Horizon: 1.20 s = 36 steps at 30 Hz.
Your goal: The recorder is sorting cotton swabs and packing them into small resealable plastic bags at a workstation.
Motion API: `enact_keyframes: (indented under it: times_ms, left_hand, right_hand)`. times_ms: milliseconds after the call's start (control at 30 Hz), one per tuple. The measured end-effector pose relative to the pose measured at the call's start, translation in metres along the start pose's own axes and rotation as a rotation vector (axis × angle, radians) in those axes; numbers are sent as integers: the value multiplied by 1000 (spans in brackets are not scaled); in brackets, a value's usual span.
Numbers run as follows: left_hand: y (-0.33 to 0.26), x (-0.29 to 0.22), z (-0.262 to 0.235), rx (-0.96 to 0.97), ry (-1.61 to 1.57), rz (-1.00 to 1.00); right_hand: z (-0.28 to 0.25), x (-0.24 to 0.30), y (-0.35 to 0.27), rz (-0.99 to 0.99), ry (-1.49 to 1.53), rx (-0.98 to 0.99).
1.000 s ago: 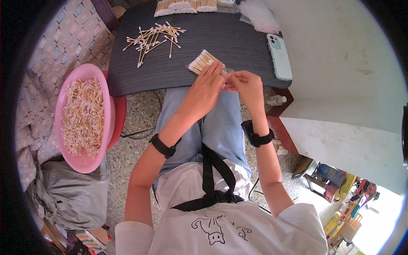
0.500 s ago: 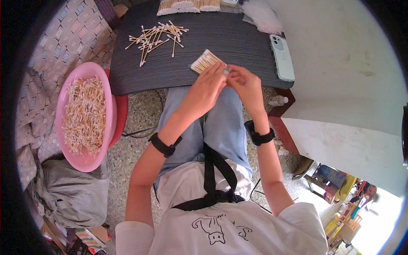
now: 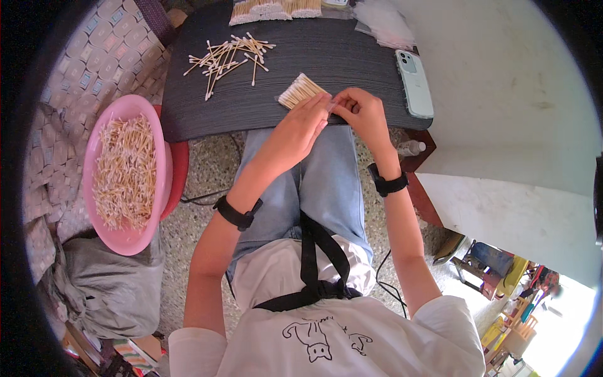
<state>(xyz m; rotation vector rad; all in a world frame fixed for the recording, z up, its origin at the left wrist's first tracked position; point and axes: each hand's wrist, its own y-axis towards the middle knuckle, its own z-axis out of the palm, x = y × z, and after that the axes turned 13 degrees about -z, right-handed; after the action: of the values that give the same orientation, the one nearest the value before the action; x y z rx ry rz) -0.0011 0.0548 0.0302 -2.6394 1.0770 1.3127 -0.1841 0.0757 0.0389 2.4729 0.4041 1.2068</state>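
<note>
At the table (image 3: 358, 56) edge, left hand (image 3: 300, 129) fingers lie outstretched over a swab packet (image 3: 300, 92); right hand (image 3: 359, 114) pinches its end, apparently sealing; steadiness seems called for next.

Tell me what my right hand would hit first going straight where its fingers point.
Your right hand would probably meet your left hand, lying on the clear bag of cotton swabs; relative depth is unclear.

Clear plastic packet of wooden-stemmed white cotton swabs (image 3: 300, 92): partly hidden under the left hand (image 3: 304, 122). Stacked bundles of white-tipped wooden swabs (image 3: 276, 10): cut off by upper edge.
</note>
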Motion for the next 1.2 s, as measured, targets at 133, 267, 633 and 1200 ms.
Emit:
enact_keyframes:
  times_ms: [133, 267, 633, 1200]
  left_hand:
    - [1, 0, -4, -41, 29, 62]
    - [2, -11, -2, -93, -65, -91]
    - [22, -7, 28, -268, 318, -62]
    - [31, 2, 28, -265, 457, -31]
  right_hand:
    - [1, 5, -8, -10, 2, -84]
    - [2, 10, -19, 110, -5, -201]
    - [-1, 7, -25, 147, 129, -182]
    - [-4, 4, -28, 93, 70, -187]
